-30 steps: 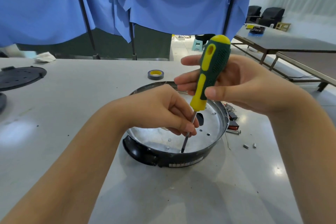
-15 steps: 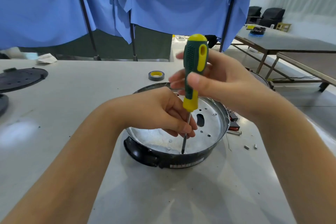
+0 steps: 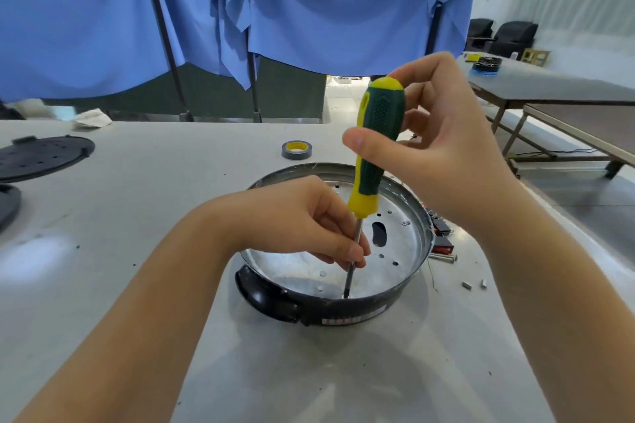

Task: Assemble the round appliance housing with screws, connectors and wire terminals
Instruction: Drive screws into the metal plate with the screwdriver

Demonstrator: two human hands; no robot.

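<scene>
The housing (image 3: 338, 314) sits at lower centre of the frame on the table (image 3: 137, 182), its metal pan facing up and its black rim nearest the camera. The screwdriver (image 3: 372, 148) stands nearly upright, with its tip down on the near edge of the pan floor, presumably on a screw; the screw itself is too small to make out.

The left hand (image 3: 302, 220) reaches into the pan, fingers curled, fingertips pinching the shaft just above the tip. The right hand (image 3: 443, 144) grips the handle, thumb pressed across its front, fingers wrapped behind.

To drive the screw well:
- Keep the shaft in line with the hole. A tilt risks cam-out or cross-threading.
- Apply downward pressure from the right hand while turning.
- Use the left fingertips as a guide only, loose enough for the shaft to spin.
- Release the guide once the thread bites.

Loose bolts (image 3: 443, 257) and small parts lie at the right of the housing. A tape roll (image 3: 297, 149) lies beyond it, and a black plate (image 3: 41, 156) at far left.
</scene>
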